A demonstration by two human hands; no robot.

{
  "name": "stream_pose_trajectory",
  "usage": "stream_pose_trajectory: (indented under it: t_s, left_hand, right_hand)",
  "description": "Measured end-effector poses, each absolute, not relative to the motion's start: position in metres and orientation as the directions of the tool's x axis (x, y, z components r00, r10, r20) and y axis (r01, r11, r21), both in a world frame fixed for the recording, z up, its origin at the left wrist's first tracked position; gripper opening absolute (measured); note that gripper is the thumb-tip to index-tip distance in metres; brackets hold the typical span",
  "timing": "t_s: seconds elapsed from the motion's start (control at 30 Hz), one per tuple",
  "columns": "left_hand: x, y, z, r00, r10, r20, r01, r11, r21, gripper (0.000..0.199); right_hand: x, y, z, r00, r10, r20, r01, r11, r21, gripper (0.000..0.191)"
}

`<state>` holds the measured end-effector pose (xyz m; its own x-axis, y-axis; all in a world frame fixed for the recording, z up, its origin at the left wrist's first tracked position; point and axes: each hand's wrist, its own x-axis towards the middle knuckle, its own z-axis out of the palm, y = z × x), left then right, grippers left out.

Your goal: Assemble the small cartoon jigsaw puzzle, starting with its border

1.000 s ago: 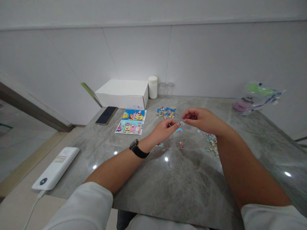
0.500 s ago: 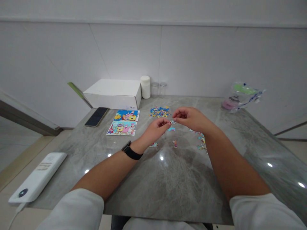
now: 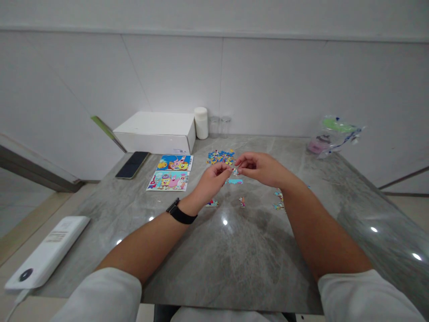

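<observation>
My left hand (image 3: 214,178), with a black watch (image 3: 181,211) on its wrist, is closed in a pinch at the middle of the table. Facing it, my right hand (image 3: 259,168) pinches too. A small light-coloured jigsaw puzzle piece (image 3: 235,171) shows between the fingertips of both hands. Just below lies a turquoise strip of joined pieces (image 3: 234,181). Nearer me are a small reddish piece group (image 3: 242,202) and another one (image 3: 212,203), partly under my left wrist. My right forearm partly hides more joined pieces (image 3: 278,202). Behind the hands is a loose pile of pieces (image 3: 221,156).
Two cartoon picture cards (image 3: 174,163) lie left of the pile, beside a phone (image 3: 133,165). A white box (image 3: 154,129), a white bottle (image 3: 201,123) and two small jars (image 3: 225,127) stand behind. A plastic bag (image 3: 331,136) is back right; a white corded device (image 3: 48,252) sits front left.
The view has shifted slightly. My fingertips stay close together, with the right hand a little lower over the turquoise strip, and the small piece shows between them.
</observation>
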<state>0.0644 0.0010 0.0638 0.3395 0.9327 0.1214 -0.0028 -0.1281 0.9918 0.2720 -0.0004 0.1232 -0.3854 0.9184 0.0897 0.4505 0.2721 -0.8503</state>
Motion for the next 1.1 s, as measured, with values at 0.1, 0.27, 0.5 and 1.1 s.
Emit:
stream_pose_trajectory:
  t_s: [0.1,0.27,0.5,1.1]
  left_hand:
    - [0.0641,0.0019,0.0633,0.345,0.930,0.127,0.014,-0.140,0.990,0.034]
    - [0.0643,0.0011,0.0620,0.357,0.927,0.112,0.054,-0.141,0.989,0.035]
    - [0.0640,-0.0006,0.0621,0.377,0.917,0.129,0.062,-0.164,0.984,0.032]
    - [0.0649,0.0014,0.0594,0.418,0.898,0.141,0.130,-0.212,0.969,0.037]
  right_hand:
    - [0.2755,0.0007,0.1239,-0.381,0.919,0.106,0.485,0.296,-0.823,0.025]
    - [0.2753,-0.0008,0.1252,-0.380,0.918,0.115,0.521,0.315,-0.793,0.029]
    - [0.2717,-0.0022,0.1221,-0.434,0.899,0.062,0.495,0.296,-0.817,0.027]
    - [0.2759,-0.0010,0.1224,-0.497,0.868,0.024,0.551,0.336,-0.764,0.019]
